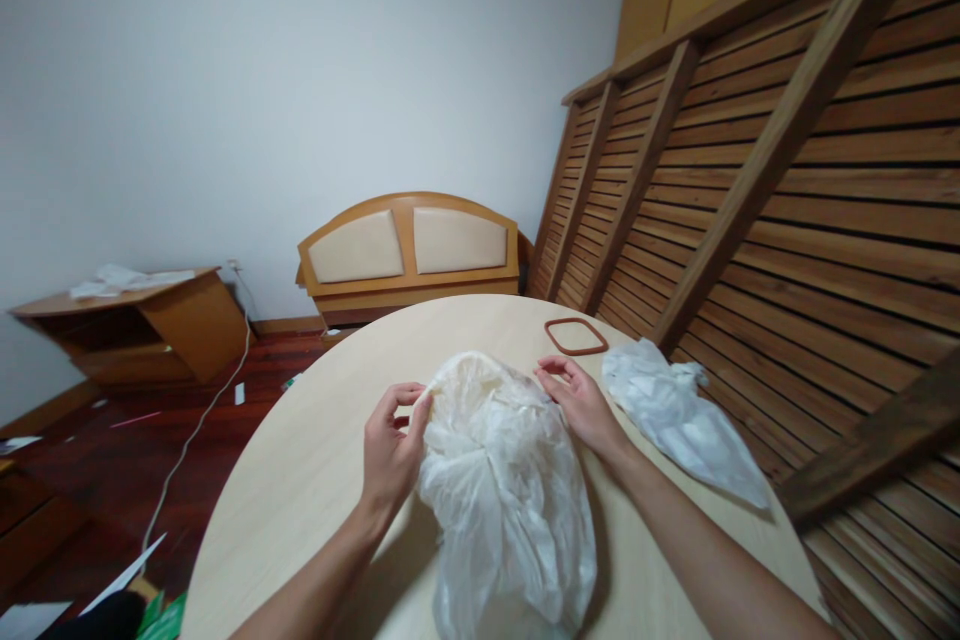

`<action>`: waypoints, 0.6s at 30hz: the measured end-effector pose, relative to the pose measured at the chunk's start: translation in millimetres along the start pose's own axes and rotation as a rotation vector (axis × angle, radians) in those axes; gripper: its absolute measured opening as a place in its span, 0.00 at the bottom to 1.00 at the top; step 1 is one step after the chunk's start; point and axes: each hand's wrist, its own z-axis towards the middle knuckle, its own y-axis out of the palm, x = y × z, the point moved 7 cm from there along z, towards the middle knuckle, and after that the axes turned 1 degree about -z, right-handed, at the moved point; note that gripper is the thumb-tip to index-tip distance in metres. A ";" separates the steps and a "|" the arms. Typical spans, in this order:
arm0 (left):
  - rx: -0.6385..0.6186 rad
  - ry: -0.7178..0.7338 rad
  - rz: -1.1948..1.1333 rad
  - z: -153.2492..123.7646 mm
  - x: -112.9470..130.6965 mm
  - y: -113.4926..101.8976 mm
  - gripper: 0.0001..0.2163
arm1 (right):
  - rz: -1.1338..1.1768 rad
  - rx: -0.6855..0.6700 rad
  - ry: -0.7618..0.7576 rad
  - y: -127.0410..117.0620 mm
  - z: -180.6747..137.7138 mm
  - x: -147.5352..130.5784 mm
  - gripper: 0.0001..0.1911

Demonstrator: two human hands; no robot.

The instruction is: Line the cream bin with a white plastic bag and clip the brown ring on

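A crumpled white, translucent plastic bag (510,480) lies in front of me on the round pale table, its near end hanging low toward the bottom of the view. At the bag's upper left rim, my left hand (394,440) pinches the thin plastic between thumb and fingers. On the opposite side, my right hand (585,405) has thumb and fingertips closed at the bag's upper right edge. Folds of plastic hide whatever may be inside.
A brown rounded-square ring (576,336) and a second white plastic bag (682,420) lie on the table (315,480), at right. Slatted wooden panels (720,220) lean close by. A headboard (412,245) stands behind, a low cabinet (172,330) and cable (199,430) at left.
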 end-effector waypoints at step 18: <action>0.100 -0.264 -0.148 20.1 -44.4 -13.4 0.18 | 0.298 -0.504 0.308 11.0 -24.5 -11.0 0.36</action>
